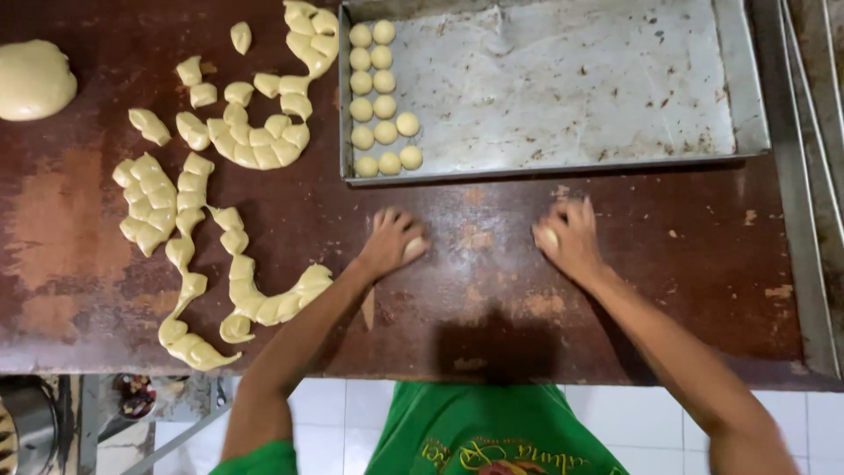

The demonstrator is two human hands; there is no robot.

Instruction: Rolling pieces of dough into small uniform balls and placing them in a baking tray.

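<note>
My left hand (389, 239) presses palm-down on the brown table, cupped over a small pale dough ball (414, 249) that peeks out at its right side. My right hand (570, 237) lies flat on the table in the same way, over another dough ball (547, 237) showing at its left edge. Just beyond both hands sits a worn metal baking tray (571, 88). Several round dough balls (374, 84) stand in two neat rows at the tray's left end.
Chains of cut pale dough pieces (189, 220) curl over the left half of the table. A large dough lump (33, 79) rests at the far left. The table's front edge runs below my arms, white floor tiles beneath. Metal rails border the right side.
</note>
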